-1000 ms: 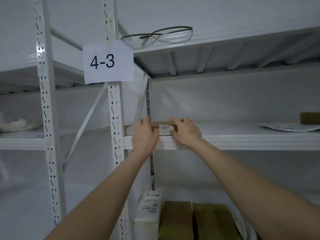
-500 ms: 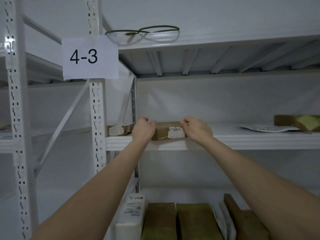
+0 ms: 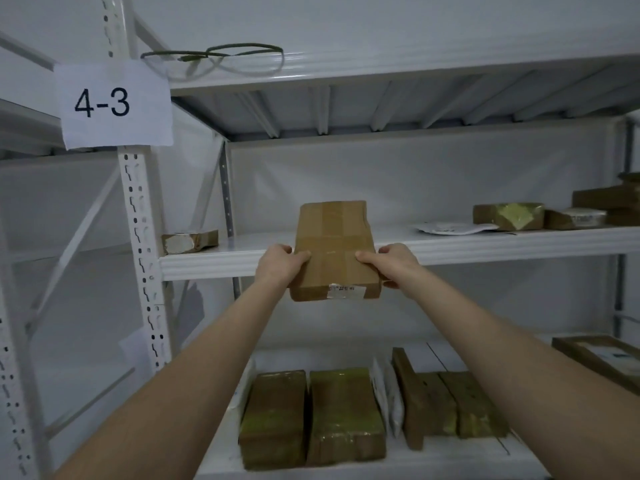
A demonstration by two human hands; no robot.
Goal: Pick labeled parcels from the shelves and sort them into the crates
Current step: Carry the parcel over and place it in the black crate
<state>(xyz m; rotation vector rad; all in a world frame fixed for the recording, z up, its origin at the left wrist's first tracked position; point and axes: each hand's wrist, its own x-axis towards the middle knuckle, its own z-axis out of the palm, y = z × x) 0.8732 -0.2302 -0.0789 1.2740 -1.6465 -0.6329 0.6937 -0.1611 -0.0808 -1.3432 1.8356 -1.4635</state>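
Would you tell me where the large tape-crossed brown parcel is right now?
Centre of the head view: the parcel is gripped between the left hand and right hand, at the front edge of the middle shelf.

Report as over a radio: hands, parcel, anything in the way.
Left hand and right hand both grip the parcel. Parcel tilted, near end past the shelf edge. Nothing in its way.

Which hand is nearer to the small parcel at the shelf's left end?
Left. The left hand lies right of the small parcel; the right hand farther right, across the box.
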